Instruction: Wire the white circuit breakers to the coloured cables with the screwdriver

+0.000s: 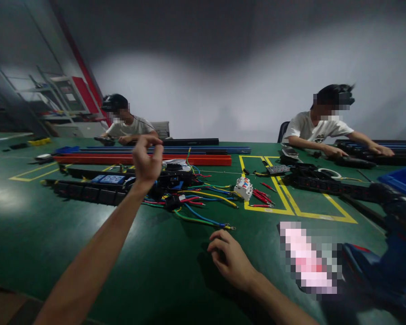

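Observation:
My left hand point(148, 160) is raised above the green table point(37, 225), its thumb and fingers pinched together at the top; whatever sits in the pinch is too thin to name. Below and beyond it lie a long black power strip point(88, 192) and a tangle of coloured wires point(203, 205). My right hand point(228, 259) rests on the table with its fingers curled in and nothing visible in them. It sits just in front of the loose ends of the blue and green wires point(225, 225).
A white circuit breaker point(243, 187) and short red wires point(262, 197) lie by a yellow taped rectangle point(320, 215). Red point(206, 160) and blue rails lie farther back. A dark blue power drill point(385, 262) and a blue bin point(404, 180) sit at right. Two people work across the table.

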Tool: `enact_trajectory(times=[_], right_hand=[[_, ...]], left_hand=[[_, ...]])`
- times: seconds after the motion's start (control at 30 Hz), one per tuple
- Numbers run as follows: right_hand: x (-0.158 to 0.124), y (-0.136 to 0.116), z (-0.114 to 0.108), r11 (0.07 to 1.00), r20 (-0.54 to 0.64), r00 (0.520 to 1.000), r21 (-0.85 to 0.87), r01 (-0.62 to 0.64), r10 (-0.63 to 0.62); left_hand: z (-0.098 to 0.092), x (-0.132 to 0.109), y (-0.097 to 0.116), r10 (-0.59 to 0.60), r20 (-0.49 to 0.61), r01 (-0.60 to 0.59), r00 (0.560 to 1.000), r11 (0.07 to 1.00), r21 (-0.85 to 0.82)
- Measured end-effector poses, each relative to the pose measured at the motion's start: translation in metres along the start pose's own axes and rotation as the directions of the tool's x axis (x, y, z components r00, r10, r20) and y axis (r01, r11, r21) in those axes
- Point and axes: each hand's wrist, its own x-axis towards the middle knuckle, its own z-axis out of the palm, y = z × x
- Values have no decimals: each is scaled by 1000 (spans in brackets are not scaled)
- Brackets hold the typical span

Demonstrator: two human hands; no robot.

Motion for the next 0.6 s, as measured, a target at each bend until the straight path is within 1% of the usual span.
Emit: enact_trajectory(times=[0.03, 0.07, 0.1, 0.17, 0.3, 0.47, 0.53, 0.6], right_hand=[[0, 0, 0, 1000, -5, 1000, 2, -2, 2], [1, 1, 1, 1000, -15, 1000, 4, -7, 7], [1, 1, 2, 1000, -27, 1000, 6, -14, 15], [1, 0, 2, 999, -40, 999, 16, -29, 30], [1, 0, 3, 998, -35, 998, 41, -52, 54], [2, -1, 1, 985, -25, 991, 113, -131, 135], [4, -2, 0, 977, -21, 986, 143, -160, 164], [5, -3, -1, 972, -19, 984, 165, -170, 175]], left_hand=[[17, 1, -11, -22, 115, 17, 993, 999, 45], [33, 1, -23, -53, 241, 32, 969, 996, 89], [46, 0, -36, -93, 339, 48, 936, 989, 138], [67, -4, -61, -150, 430, 69, 890, 978, 197], [91, 0, -101, -238, 537, 97, 809, 956, 276], [115, 17, -133, -320, 649, 141, 691, 939, 314], [125, 21, -142, -344, 665, 175, 663, 935, 310], [136, 21, -149, -357, 661, 215, 660, 933, 289]])
